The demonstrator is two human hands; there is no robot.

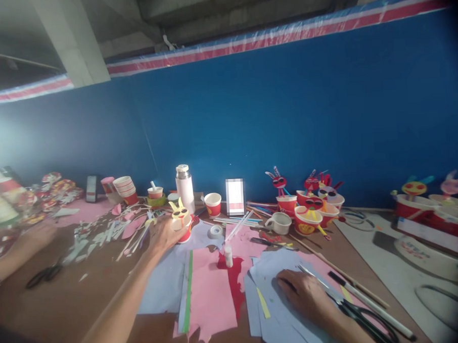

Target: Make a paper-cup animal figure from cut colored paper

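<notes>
My left hand (164, 238) is wrapped around the side of a red-and-white paper cup (183, 235). From this cup stands a yellow paper rabbit figure (179, 212) with long ears and dark glasses. Lower right, my right hand (303, 289) rests on light blue paper sheets (273, 265), its fingers loosely bent with a dark gap between them and no object visible in them. Black-handled scissors (366, 314) lie by its wrist. Between my hands are pink paper (211, 293), a red paper scrap (236, 287) and a small white bottle (228, 256).
Along the back stand a white thermos (184, 188), another paper cup (212, 204) and a white mug (280, 223). Decorated cups (309, 221) fill the right side. A black marker (371, 304) lies beside the scissors. At left, another person's hand (36, 238) is near paper strips (102, 232).
</notes>
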